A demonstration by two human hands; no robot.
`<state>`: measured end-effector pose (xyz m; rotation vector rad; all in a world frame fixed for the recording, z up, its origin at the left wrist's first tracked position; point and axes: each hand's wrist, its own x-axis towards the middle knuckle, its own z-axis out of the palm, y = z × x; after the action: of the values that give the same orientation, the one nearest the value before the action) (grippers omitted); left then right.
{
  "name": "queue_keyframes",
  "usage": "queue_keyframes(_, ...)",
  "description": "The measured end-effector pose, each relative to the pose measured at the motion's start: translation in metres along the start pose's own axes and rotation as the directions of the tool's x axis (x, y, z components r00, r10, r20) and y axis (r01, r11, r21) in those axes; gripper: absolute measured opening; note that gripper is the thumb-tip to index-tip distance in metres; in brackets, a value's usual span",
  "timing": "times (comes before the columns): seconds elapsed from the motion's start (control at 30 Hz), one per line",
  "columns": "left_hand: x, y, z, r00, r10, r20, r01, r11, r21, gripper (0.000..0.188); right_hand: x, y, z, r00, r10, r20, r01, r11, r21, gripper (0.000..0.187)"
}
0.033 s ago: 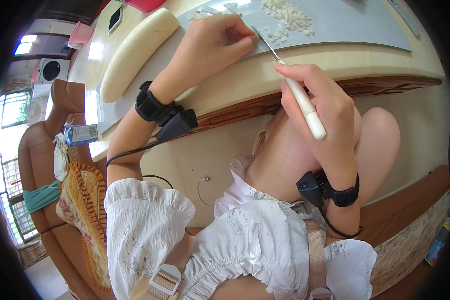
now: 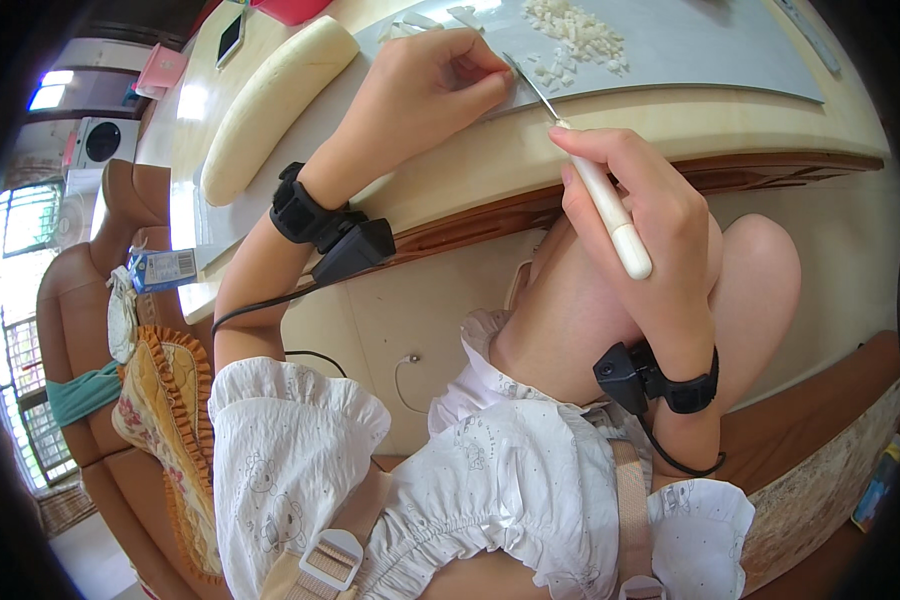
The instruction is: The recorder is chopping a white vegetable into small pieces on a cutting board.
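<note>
My right hand (image 2: 655,205) grips a knife (image 2: 600,190) by its white handle, the thin blade pointing away and to the left over the near edge of a grey cutting board (image 2: 710,78). At the blade's tip, my left hand (image 2: 435,85) is closed in a pinch, its fingertips touching or nearly touching the metal; whatever they hold is hidden. Small white diced pieces (image 2: 582,38) lie heaped on the board beyond the blade. Partly behind my left hand are a few pale slices (image 2: 425,20). To its left rests a long, peeled white radish (image 2: 280,110).
A phone (image 2: 231,42) and part of a red container (image 2: 292,8) are at the table's far left. A small blue box (image 2: 165,268) sits at the left edge, beside a brown sofa (image 2: 75,320). A grey strip-like tool (image 2: 808,35) lies at the far right. My knees are under the table edge.
</note>
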<state>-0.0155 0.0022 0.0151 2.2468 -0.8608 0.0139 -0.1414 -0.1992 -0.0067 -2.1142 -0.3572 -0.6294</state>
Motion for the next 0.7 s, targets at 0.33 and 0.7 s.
queue_keyframes(0.33, 0.0003, -0.0011, 0.0016, 1.0, 0.019, -0.011, -0.019, 1.0, 0.017, 0.015, -0.0025, -0.0017, -0.0063, 0.996, 0.079, -0.04, -0.075, 0.994, 0.077, 0.024)
queue_keyframes(0.7, -0.0027, 0.0013, 0.001, 1.0, -0.019, -0.017, 0.019, 1.0, 0.015, 0.016, -0.0019, -0.0005, -0.0011, 0.995, 0.044, -0.086, -0.028, 0.985, 0.171, 0.026)
